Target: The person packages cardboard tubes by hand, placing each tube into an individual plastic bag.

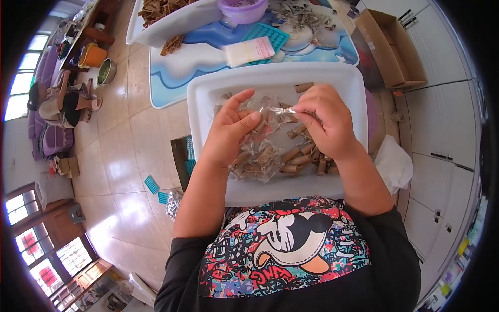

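Observation:
Above a large white plastic tub, my two hands hold a small clear plastic bag stretched between them. My left hand pinches one side between thumb and forefinger, its other fingers partly raised. With thumb and fingertips together, my right hand grips the bag's gathered end. What the bag contains is hard to make out. Under my hands, a heap of clear bags with brown pieces inside lies toward the tub's left. Loose brown tubes with small holes lie beside it, toward the right.
Beyond the tub, a blue-and-white table bears a stack of clear bags, a teal grid tray, a purple basin and a white bin of brown pieces. An open cardboard box stands right. Another person sits far left.

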Tool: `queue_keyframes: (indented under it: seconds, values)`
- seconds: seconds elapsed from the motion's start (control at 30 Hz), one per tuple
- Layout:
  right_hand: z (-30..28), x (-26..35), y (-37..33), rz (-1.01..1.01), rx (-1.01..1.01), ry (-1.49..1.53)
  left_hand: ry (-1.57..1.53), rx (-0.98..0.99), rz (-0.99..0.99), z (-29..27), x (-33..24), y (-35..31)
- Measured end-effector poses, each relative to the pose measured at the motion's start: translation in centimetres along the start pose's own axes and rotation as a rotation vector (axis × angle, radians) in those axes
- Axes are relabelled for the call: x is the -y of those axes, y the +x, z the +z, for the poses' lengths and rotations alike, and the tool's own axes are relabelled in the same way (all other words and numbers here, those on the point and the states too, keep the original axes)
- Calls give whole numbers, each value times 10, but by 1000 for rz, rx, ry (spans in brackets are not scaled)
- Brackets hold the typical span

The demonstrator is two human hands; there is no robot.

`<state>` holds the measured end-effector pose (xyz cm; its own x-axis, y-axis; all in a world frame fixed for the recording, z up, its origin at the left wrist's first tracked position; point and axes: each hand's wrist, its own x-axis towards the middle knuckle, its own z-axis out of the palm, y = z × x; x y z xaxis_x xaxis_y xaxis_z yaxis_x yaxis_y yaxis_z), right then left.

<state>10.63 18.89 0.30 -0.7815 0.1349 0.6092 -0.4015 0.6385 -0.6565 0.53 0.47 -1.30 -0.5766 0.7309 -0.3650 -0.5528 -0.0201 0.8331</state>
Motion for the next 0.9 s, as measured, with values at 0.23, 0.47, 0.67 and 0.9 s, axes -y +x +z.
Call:
queue_keyframes:
  seconds: [0.23, 0.47, 0.67, 0.9]
  values:
    - [5, -1, -6, 235, 115, 141, 64, 38, -3, 1, -3, -1]
    - [12, -9, -11, 386, 350, 249, 232, 106, -70, 9, -6, -3]
    - [36, -5, -21, 359, 105, 240, 80, -20, -15, 8, 9, 2]
    - [43, -2, -23, 703, 53, 537, -210, -119, 31, 14, 16, 6]
